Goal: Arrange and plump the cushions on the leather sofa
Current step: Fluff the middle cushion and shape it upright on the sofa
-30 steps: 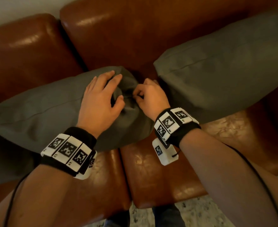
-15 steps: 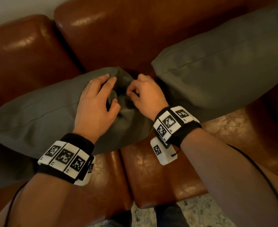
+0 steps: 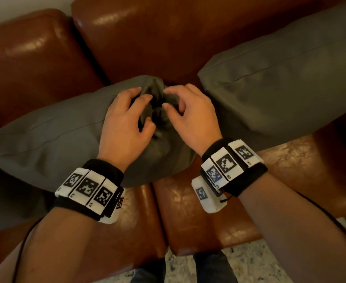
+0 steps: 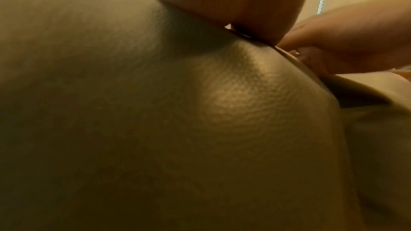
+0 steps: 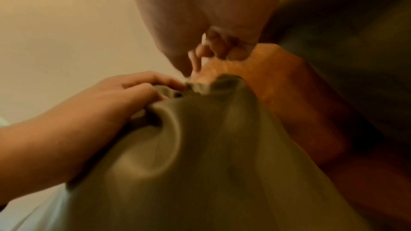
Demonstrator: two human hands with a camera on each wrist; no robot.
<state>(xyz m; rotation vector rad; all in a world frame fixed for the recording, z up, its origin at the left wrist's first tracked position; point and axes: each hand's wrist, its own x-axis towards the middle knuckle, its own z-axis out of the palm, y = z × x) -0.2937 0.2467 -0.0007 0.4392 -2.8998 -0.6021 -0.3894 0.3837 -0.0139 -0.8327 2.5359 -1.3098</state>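
A grey-green cushion (image 3: 51, 135) lies across the left seat of the brown leather sofa (image 3: 139, 43), with its right end bunched into folds. My left hand (image 3: 139, 111) rests on that end, fingers curled into the gathered fabric. My right hand (image 3: 172, 99) faces it and pinches the same folds from the right. A second grey-green cushion (image 3: 280, 82) leans at the right, untouched. In the left wrist view the cushion fabric (image 4: 200, 111) fills the frame. The right wrist view shows the bunched corner (image 5: 200, 147) between my left hand (image 5: 100, 103) and my right fingers (image 5: 222, 48).
The sofa's seat cushions (image 3: 209, 221) lie below my wrists, with a seam between them. Speckled floor (image 3: 249, 266) shows at the front edge. The leather backrest rises behind both cushions. A pale wall (image 3: 25, 5) is at the top left.
My left hand's fingers went from lying spread on the cushion to curling into its bunched end. The right hand shifted up and closer, so both hands now meet on the folds.
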